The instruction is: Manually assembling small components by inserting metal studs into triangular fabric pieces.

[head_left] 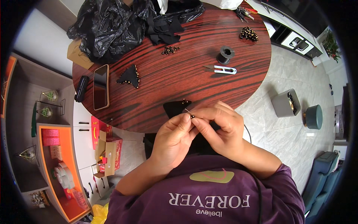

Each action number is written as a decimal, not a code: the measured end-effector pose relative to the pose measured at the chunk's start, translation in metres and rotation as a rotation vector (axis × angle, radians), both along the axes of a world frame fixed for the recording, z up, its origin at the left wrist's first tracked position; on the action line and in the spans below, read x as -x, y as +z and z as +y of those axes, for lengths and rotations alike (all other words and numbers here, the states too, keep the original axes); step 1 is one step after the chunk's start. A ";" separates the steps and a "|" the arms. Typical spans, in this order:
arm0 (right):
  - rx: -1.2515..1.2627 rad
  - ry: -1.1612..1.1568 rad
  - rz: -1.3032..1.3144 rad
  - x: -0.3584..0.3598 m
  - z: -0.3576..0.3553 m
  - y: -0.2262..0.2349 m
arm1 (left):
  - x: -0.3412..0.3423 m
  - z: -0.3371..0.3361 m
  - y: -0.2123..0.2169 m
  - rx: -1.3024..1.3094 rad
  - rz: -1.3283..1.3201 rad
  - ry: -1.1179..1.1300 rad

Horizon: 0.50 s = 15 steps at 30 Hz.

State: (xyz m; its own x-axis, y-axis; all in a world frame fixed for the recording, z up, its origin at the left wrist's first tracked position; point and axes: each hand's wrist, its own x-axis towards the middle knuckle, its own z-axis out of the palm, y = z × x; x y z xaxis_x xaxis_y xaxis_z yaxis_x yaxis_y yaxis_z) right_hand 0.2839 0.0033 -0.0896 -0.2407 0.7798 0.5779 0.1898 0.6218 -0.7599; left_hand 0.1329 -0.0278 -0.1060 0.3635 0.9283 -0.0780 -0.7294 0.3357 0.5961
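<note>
"Two pinches: your left hand (173,136) grips the black cloth (175,109), and your right hand (222,127) is closed, finger against thumb, by a small bead (192,116) (bead or needle in that grip, I cannot tell)."

"Where's the risk?"

"The needle (187,110) stands close to your left thumb; a hurried push could prick it. Loosen your fingertips and the bead may drop."

"And the table (156,89)?"

"Beyond the cloth, a beaded black triangle (129,77) and phone (100,87) lie to your left, snips (225,70) and a thread spool (225,55) to your right; farther, loose beads (170,50) and a black plastic bag (112,30)."

"The room?"

"Off the table, to your right, a grey bin (280,105) and green stool (314,117) stand on pale tiles (283,74)."
</note>
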 end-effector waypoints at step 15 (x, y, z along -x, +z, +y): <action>-0.021 -0.009 -0.081 0.003 -0.010 0.011 | 0.005 0.000 0.000 0.057 -0.122 0.120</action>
State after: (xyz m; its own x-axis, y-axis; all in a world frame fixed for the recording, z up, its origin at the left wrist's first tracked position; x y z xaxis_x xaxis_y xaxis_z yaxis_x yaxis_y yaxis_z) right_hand 0.2812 -0.0066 -0.0784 -0.2807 0.7702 0.5727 0.2561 0.6352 -0.7287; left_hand 0.1274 -0.0281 -0.1062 0.2600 0.9610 -0.0940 -0.8319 0.2724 0.4835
